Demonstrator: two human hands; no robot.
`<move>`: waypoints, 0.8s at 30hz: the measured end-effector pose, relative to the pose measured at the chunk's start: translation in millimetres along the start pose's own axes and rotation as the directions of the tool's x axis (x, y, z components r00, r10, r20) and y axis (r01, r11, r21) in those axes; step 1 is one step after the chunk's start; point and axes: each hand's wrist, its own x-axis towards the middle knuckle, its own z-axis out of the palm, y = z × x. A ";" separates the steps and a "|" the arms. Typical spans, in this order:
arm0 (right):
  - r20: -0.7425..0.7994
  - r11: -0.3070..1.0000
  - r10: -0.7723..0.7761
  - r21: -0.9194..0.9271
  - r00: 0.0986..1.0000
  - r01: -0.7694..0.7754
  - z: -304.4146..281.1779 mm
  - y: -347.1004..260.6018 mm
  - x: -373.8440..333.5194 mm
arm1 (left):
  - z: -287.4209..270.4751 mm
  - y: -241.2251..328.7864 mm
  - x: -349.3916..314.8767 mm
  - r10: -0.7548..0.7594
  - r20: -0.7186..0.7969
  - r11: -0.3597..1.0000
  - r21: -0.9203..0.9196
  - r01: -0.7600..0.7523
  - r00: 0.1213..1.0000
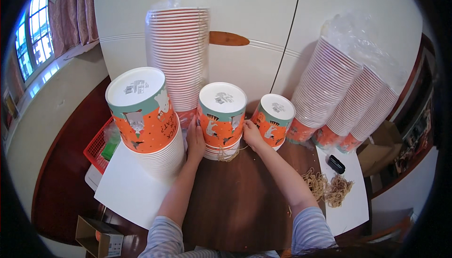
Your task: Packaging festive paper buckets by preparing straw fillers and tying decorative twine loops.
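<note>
While nested upside down, the middle cup stack (pixel 221 121) sits clamped between left hand (pixel 195 140) and right hand (pixel 252 134).

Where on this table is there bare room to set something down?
Bare dark table lies between the forearms, below the middle cup stack. The left white sheet is free toward its near edge. It is crowded along the wall with stacks, and beside the rubber bands on the right.

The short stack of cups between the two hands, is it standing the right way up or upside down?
Upside down. The middle stack shows its flat white base on top, and the rims lie below on the brown table.
</note>
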 end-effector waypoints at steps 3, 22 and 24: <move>-0.019 0.997 -0.071 -0.044 0.997 0.070 -1.2 5.8 2.5 | 3.2 1.5 -1.4 0.017 -0.009 1.000 0.002 -0.017 1.000; -0.036 0.944 -0.163 -0.297 0.986 0.145 1.6 1.2 -7.7 | 5.3 -15.8 -14.6 -0.040 -0.037 0.998 0.037 0.041 0.999; -0.025 0.941 -0.154 -0.308 0.988 0.139 2.4 -0.5 -8.4 | 4.7 -20.1 -16.0 -0.038 -0.039 0.998 0.051 0.040 0.999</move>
